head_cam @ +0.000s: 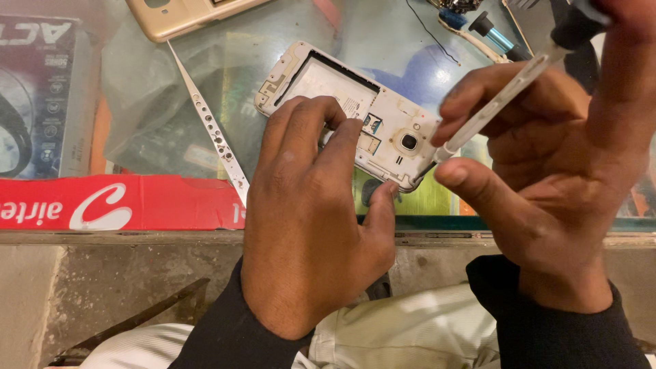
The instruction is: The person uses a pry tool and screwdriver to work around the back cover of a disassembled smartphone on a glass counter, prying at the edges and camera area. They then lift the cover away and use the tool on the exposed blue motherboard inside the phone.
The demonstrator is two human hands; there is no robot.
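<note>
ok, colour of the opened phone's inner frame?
White, a bit grimy, seen in the head view: the phone frame under the left hand.
</note>
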